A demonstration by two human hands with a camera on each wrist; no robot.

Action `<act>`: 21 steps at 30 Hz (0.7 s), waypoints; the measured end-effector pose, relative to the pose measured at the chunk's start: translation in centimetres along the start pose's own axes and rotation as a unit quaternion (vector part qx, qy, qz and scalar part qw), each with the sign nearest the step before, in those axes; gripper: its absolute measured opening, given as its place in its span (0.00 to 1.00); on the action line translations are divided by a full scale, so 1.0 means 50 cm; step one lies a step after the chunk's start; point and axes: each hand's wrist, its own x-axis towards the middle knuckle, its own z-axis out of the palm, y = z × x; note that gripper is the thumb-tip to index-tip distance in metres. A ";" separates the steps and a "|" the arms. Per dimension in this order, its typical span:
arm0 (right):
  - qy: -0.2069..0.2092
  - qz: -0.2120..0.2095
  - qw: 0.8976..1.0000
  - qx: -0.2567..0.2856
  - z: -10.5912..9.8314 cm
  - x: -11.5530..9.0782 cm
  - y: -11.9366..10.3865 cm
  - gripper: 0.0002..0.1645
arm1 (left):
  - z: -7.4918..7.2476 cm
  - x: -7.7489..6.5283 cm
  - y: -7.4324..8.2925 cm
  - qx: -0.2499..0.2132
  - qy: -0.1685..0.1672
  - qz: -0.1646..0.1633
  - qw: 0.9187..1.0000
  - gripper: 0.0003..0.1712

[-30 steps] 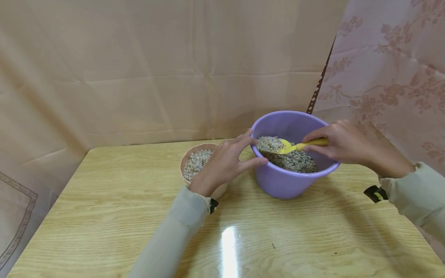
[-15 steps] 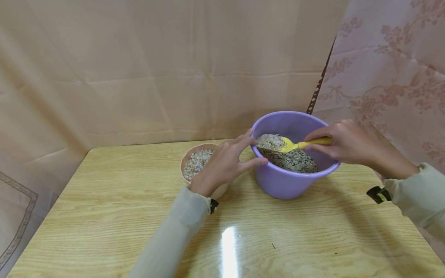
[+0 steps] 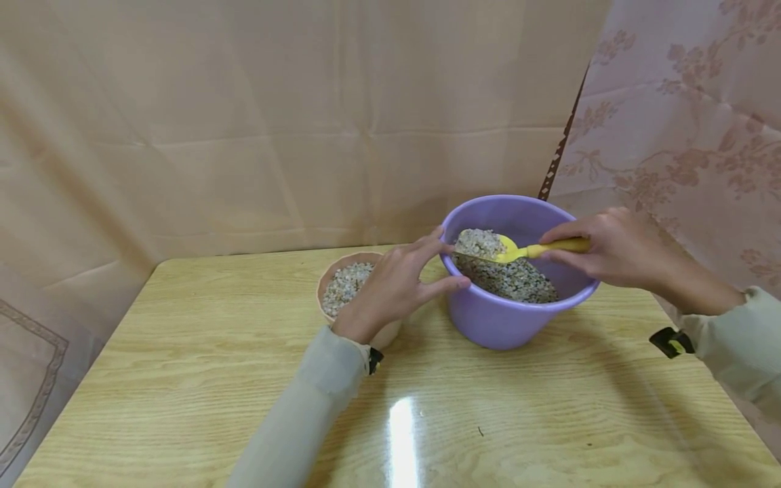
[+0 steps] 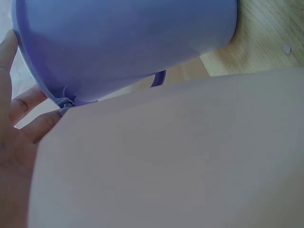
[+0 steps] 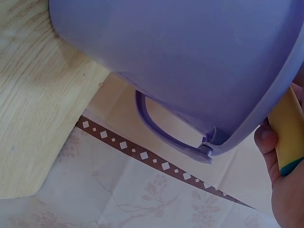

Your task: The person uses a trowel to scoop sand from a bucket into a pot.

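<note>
My right hand [image 3: 622, 247] grips the yellow handle of a garden trowel [image 3: 518, 253], whose blade carries a heap of small pale gravel [image 3: 478, 242]. The blade is level with the rim of a purple bucket [image 3: 497, 325], above darker gravel [image 3: 518, 281] inside it. In the right wrist view the handle [image 5: 289, 130] shows a teal band. My left hand [image 3: 393, 288] touches the bucket's left rim with thumb and fingers spread apart. Beneath that hand and partly hidden stands a peach-coloured pot [image 3: 325, 274] holding pale gravel [image 3: 346, 288].
Both containers stand on a wood-grain table [image 3: 213, 366], near its back edge. Behind hangs a beige cloth [image 3: 274, 135], with a floral cloth [image 3: 689, 135] to the right. The bucket's handle [image 5: 161, 133] hangs down outside. A tiny dark scrap [image 3: 480, 431] lies near the front.
The trowel with its gravel has risen slightly and shifted a little to the right, along with my right hand. My left hand stays at the bucket's rim.
</note>
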 end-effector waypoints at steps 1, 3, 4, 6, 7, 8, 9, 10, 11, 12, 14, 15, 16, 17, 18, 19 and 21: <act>-0.002 0.008 1.000 -0.002 -0.002 -0.001 -0.001 0.14 | 0.000 0.000 0.000 -0.001 -0.001 0.001 1.000 0.32; -0.006 0.019 1.000 -0.003 -0.006 -0.002 -0.004 0.14 | 0.000 0.000 -0.001 0.000 -0.001 0.001 1.000 0.32; -0.008 0.021 1.000 -0.001 -0.007 -0.002 -0.006 0.13 | 0.000 0.001 -0.001 0.000 -0.002 0.001 1.000 0.32; -0.006 0.021 1.000 0.001 -0.010 -0.003 -0.006 0.13 | 0.000 0.001 0.000 0.000 -0.002 0.001 1.000 0.32; -0.004 0.019 1.000 0.002 -0.011 -0.003 -0.006 0.13 | -0.001 0.002 0.000 0.001 -0.002 0.001 1.000 0.32; 0.000 0.013 1.000 0.005 -0.011 -0.003 -0.006 0.13 | -0.001 0.002 0.000 0.002 -0.002 0.001 1.000 0.32; 0.005 0.006 1.000 0.008 -0.011 -0.002 -0.005 0.14 | -0.001 0.002 0.000 0.002 -0.002 0.002 1.000 0.32; 0.009 -0.001 1.000 0.011 -0.012 -0.002 -0.003 0.14 | -0.001 0.002 -0.001 0.003 -0.003 0.002 1.000 0.32; 0.014 -0.007 1.000 0.013 -0.012 -0.001 -0.002 0.14 | 0.000 0.002 -0.001 0.003 -0.003 0.002 1.000 0.33; 0.019 -0.013 1.000 0.017 -0.012 -0.001 0.000 0.15 | 0.000 0.001 -0.001 0.003 -0.003 0.001 1.000 0.33; 0.027 -0.024 0.999 0.025 -0.012 -0.001 0.003 0.14 | 0.000 0.001 -0.001 0.003 -0.003 0.001 1.000 0.33; 0.032 -0.028 0.999 0.027 -0.012 -0.001 0.005 0.13 | 0.000 0.001 -0.001 0.004 -0.003 0.000 1.000 0.33; 0.035 -0.032 0.998 0.031 -0.012 -0.001 0.007 0.12 | -0.001 0.000 0.000 0.005 -0.003 -0.001 1.000 0.33; 0.040 -0.035 0.998 0.034 -0.012 -0.001 0.009 0.11 | -0.002 -0.001 0.000 0.006 -0.003 -0.003 1.000 0.33; 0.042 -0.038 0.998 0.036 -0.013 -0.001 0.010 0.11 | -0.002 -0.001 0.001 0.006 -0.004 -0.004 1.000 0.33; 0.044 -0.040 0.998 0.037 -0.014 -0.001 0.011 0.11 | -0.003 -0.001 0.001 0.006 -0.005 -0.005 1.000 0.33; 0.046 -0.042 0.997 0.038 -0.018 0.000 0.011 0.14 | -0.005 -0.002 0.001 0.009 -0.008 -0.008 1.000 0.33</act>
